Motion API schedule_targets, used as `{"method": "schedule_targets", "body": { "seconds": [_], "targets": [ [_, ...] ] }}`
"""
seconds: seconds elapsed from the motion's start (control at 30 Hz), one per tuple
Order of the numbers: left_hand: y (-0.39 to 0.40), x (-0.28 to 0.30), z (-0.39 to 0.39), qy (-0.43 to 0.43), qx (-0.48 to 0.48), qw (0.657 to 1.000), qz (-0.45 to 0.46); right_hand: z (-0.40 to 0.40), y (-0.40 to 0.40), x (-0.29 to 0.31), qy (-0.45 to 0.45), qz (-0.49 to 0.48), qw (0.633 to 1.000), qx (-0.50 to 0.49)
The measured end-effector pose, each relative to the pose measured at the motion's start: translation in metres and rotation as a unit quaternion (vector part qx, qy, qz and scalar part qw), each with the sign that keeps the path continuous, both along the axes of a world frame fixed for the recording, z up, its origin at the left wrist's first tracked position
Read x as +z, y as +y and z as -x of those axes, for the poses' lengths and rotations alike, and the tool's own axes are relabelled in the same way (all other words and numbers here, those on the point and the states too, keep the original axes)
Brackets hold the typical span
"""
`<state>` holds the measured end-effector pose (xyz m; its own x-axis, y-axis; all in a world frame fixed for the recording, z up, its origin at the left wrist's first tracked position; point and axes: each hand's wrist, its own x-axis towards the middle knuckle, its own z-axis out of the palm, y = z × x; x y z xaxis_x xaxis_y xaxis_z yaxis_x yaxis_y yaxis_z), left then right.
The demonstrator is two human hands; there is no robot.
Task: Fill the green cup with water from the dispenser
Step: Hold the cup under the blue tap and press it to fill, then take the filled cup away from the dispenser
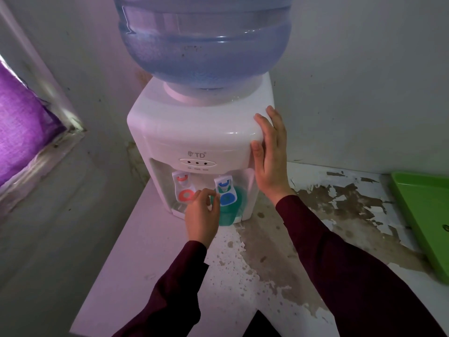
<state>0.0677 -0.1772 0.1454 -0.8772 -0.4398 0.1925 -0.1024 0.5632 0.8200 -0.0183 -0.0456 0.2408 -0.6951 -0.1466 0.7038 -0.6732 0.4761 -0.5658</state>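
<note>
A white tabletop water dispenser point(194, 132) carries a large blue bottle point(204, 40). It has a red tap point(185, 190) on the left and a blue tap point(227, 194) on the right. The green cup point(230, 214) stands in the recess under the blue tap. My left hand point(202, 216) grips the cup's left side, fingers curled near the blue tap. My right hand point(271, 154) lies flat and spread against the dispenser's upper right corner, holding nothing. Whether water is flowing cannot be made out.
The dispenser stands in a corner on a white counter point(267, 263) with peeling, stained paint. A green tray point(427, 215) lies at the right edge. A window ledge with purple cloth point(21, 127) is on the left wall.
</note>
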Motion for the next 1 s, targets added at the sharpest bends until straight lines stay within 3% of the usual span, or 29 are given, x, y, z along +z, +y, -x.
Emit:
{"method": "schedule_targets", "body": {
  "seconds": [0.17,0.3,0.4,0.53,0.6,0.77,0.87,1.0],
  "targets": [
    [0.011,-0.018,-0.008,0.023,-0.059,0.997,-0.051,0.000,0.000,0.000,0.007,0.000,1.000,-0.003],
    [0.010,-0.032,-0.007,-0.005,-0.110,0.980,-0.164,-0.004,0.000,0.002,-0.010,-0.001,1.000,0.001],
    [0.012,-0.029,-0.005,-0.016,-0.097,0.969,-0.225,-0.015,0.000,0.010,-0.061,0.027,0.998,0.003],
    [0.014,-0.026,-0.018,-0.016,-0.081,0.967,-0.241,-0.049,0.007,-0.008,-0.146,0.094,0.985,0.012],
    [0.018,-0.036,-0.035,-0.051,-0.079,0.965,-0.243,-0.085,0.015,-0.047,-0.256,0.143,0.956,-0.007],
    [0.016,-0.037,-0.046,-0.085,-0.078,0.965,-0.234,-0.146,0.023,-0.120,-0.437,0.129,0.890,0.034],
    [0.018,-0.035,-0.045,-0.106,-0.078,0.966,-0.221,-0.149,0.022,-0.136,-0.468,0.105,0.877,0.038],
    [0.038,-0.033,-0.056,-0.119,-0.118,0.965,-0.204,-0.146,0.024,-0.140,-0.456,0.155,0.875,0.050]
  ]
}}
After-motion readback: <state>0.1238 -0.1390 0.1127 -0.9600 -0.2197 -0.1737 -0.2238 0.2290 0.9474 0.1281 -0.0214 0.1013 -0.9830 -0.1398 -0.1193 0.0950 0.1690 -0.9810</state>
